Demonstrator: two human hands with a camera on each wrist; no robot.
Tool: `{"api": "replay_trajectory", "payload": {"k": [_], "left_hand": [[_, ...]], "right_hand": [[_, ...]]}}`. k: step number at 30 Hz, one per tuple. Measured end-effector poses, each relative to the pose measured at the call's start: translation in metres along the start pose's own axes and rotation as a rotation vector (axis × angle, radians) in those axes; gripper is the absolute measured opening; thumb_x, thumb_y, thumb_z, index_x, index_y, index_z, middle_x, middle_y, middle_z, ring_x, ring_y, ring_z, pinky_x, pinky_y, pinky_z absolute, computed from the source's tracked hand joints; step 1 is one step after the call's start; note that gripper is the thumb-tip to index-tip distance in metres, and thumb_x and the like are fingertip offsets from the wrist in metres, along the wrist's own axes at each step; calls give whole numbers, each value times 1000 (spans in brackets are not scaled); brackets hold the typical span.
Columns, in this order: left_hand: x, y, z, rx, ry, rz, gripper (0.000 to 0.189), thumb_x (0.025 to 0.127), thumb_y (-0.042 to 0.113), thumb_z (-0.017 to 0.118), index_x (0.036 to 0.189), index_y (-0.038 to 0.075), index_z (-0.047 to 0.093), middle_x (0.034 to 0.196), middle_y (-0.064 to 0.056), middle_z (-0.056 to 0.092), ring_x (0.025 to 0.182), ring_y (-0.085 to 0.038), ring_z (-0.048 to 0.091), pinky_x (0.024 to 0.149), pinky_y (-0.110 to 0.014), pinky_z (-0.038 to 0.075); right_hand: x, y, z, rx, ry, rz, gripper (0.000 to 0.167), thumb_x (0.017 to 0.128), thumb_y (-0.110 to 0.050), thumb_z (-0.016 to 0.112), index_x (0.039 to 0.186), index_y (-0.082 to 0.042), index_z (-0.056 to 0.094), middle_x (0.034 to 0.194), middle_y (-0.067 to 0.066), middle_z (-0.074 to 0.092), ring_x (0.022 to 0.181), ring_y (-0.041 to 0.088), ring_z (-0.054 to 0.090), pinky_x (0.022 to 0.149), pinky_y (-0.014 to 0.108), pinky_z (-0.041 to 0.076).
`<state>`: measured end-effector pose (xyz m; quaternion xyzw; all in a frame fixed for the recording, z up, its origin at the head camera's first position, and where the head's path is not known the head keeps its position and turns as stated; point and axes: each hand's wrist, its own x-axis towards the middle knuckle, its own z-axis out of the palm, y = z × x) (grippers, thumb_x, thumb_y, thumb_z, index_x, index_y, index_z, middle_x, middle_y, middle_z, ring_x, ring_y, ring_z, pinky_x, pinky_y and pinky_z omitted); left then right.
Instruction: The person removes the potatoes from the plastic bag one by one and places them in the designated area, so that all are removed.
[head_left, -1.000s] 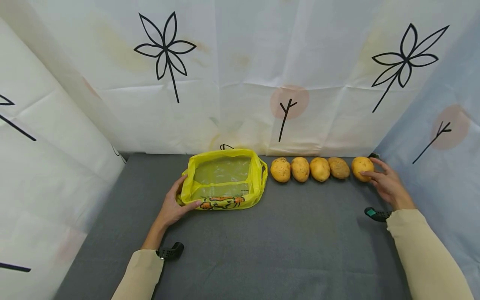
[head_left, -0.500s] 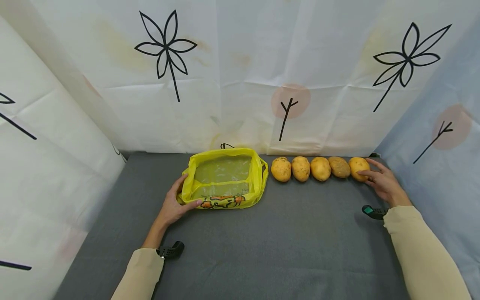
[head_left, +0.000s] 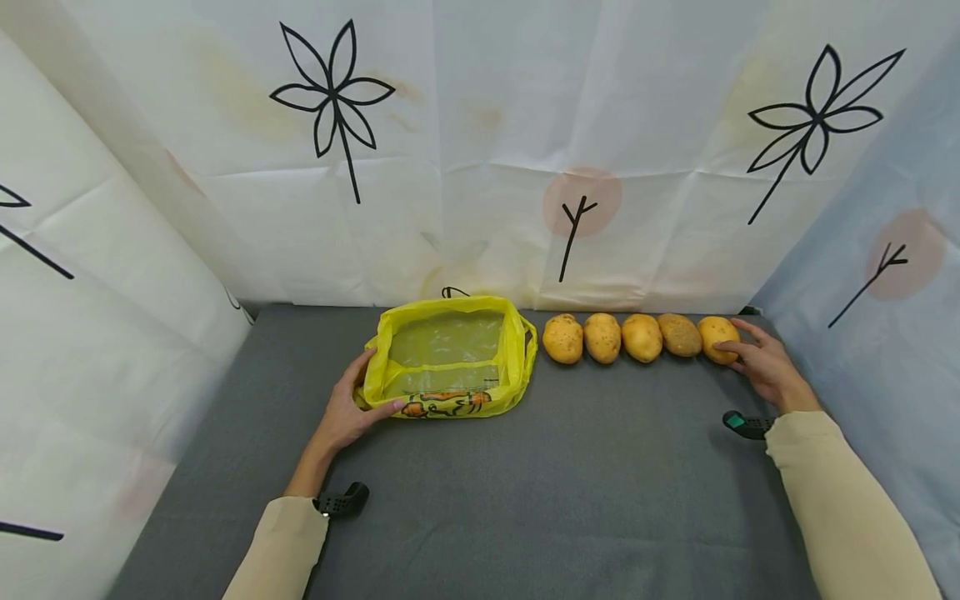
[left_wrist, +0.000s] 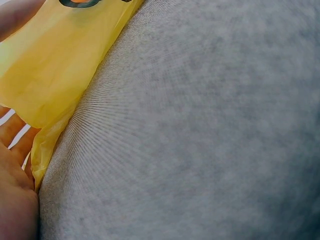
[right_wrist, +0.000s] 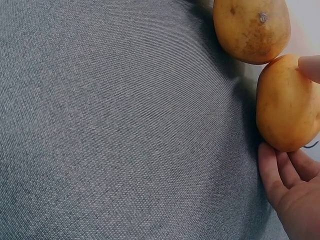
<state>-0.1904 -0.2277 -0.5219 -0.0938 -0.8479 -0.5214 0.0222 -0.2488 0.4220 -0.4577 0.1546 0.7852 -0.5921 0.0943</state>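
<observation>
A yellow plastic bag with an orange and black print lies toward the back of the table, its mouth wide and facing up. My left hand grips its left side, thumb on the front rim and fingers around the outside. In the left wrist view, the bag's yellow film covers part of the fingers. At the far right, my right hand holds a potato, thumb on top and fingers at its side. This potato ends a row, right beside a browner potato.
Further along the row, to the left, are three more potatoes, with the leftmost potato close to the bag. Patterned white cloth hangs behind and at both sides. Dark grey fabric covers the table.
My right hand has slid its potato left, up against the row, and now stays there. The left hand and the bag hold still.
</observation>
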Motion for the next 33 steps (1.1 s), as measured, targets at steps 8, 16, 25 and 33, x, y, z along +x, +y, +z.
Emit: {"api": "replay_trajectory", "payload": {"k": [8, 16, 25, 33], "left_hand": [[0, 0, 1, -4, 2, 5, 99, 84, 23, 84, 162, 12, 24, 151, -18, 41, 123, -30, 49, 97, -48, 42], [1, -1, 2, -6, 4, 12, 100, 84, 24, 83, 162, 10, 23, 154, -19, 39, 126, -32, 48, 98, -51, 40], [1, -3, 2, -35, 14, 23, 99, 84, 20, 83, 162, 11, 23, 153, -17, 40, 123, -28, 48, 94, -27, 41], [0, -4, 3, -55, 65, 39, 99, 83, 14, 83, 162, 14, 24, 156, -16, 36, 123, -27, 47, 95, -31, 40]], "right_hand": [[-3, -2, 1, -12, 6, -1, 89, 102, -32, 63, 165, -17, 2, 167, 18, -16, 151, 44, 7, 117, 57, 19], [-1, 0, -1, -22, 10, 2, 91, 101, -36, 64, 165, -17, 1, 167, 18, -14, 151, 44, 9, 117, 56, 21], [-5, 1, 0, -75, 40, -28, 92, 101, -43, 61, 165, -15, 0, 165, 29, -5, 148, 49, 14, 113, 54, 31], [-15, -4, 10, -319, 175, -151, 92, 99, -51, 58, 163, -6, 11, 162, 35, 10, 142, 57, 22, 103, 64, 36]]}}
